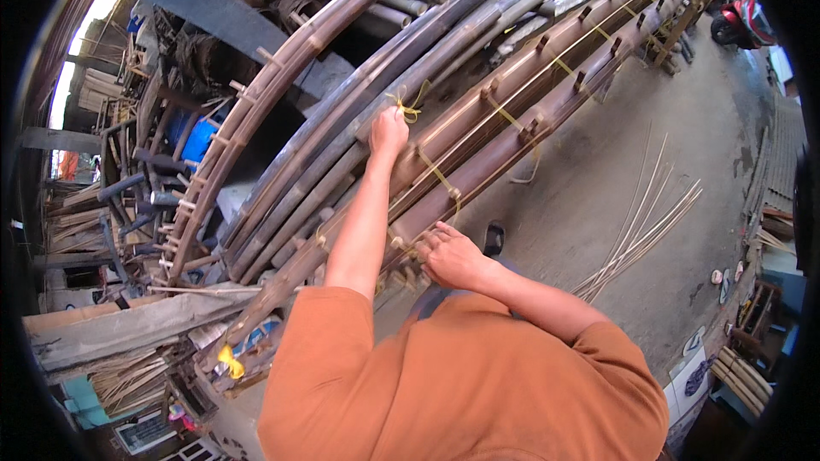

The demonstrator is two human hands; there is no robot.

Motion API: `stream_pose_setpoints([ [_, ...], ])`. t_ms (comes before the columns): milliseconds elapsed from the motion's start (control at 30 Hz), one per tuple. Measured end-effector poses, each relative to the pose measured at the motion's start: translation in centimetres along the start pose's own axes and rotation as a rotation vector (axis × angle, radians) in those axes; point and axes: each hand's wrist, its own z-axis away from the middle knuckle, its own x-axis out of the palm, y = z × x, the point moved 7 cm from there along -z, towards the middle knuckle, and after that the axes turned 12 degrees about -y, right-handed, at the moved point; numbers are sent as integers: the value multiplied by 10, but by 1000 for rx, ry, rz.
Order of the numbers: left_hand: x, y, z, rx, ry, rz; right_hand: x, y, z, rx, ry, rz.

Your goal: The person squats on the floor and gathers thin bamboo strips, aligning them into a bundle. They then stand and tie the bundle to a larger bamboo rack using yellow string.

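Two thick brown bamboo poles (444,196) lie side by side, slanting away to the far right, with short rungs or pegs through them. Yellow-green bands (504,113) cross them at intervals. My left hand (390,130) is stretched out beyond the poles, closed on a yellow-green tie strip (408,108) whose loose loops stick out above the fist. My right hand (448,254) rests by the near pole, fingers loosely apart and touching its side near a light wooden peg (396,242). The underside of that hand is hidden.
Grey bamboo poles (342,132) and a curved ladder-like piece with pegs (248,102) lie to the left. Thin sticks (636,243) are spread on the concrete floor at right. A red motorbike (746,21) stands far right. A yellow object (229,362) sits at lower left.
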Motion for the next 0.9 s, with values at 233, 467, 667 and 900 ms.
stream_pose_setpoints([
  [233,-86,-49,146,-16,-11,-29,116,-14,3,698,7,-2389],
  [467,-2,-85,217,184,-95,168,-18,-70,-120,227,341,-1578],
  [667,-21,-70,209,13,-169,94,-6,-3,-196,311,-194,26],
  [900,-15,-91,212,84,-133,123,-45,-22,-142,-7,-177,-1288],
])
